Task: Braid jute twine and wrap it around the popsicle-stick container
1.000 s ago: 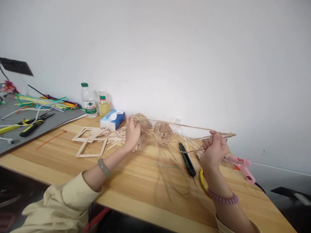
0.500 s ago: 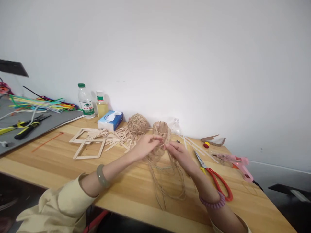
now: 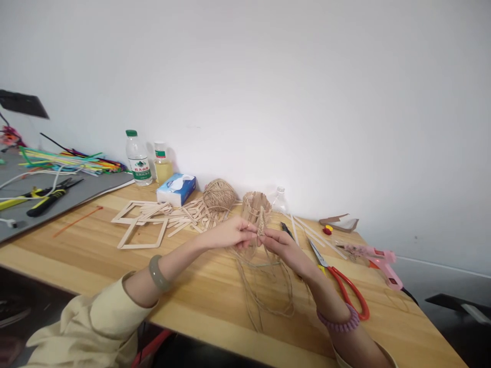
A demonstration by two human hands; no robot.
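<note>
Between my fingers a short twine braid (image 3: 261, 222) points upward. My left hand (image 3: 233, 232) pinches it from the left, and my right hand (image 3: 282, 245) pinches it from the right. Loose lengths of twine (image 3: 264, 301) trail from below the hands and loop over the wooden table (image 3: 199, 312). Just behind the braid stands a round holder (image 3: 253, 202) that looks made of wooden sticks, partly hidden by braid and hands. Left of it sits a ball of twine (image 3: 219, 194).
Craft sticks (image 3: 187, 214) and stick frames (image 3: 141, 235) lie at left, near a tissue pack (image 3: 176, 189) and a water bottle (image 3: 138, 158). At right are red-handled scissors (image 3: 345, 286), a box cutter (image 3: 287, 230) and a pink glue gun (image 3: 379, 260).
The braid now stands upright in view between my fingertips, where earlier only strands showed. My left hand has turned slightly with its fingers more curled. The camera view has shifted a little.
</note>
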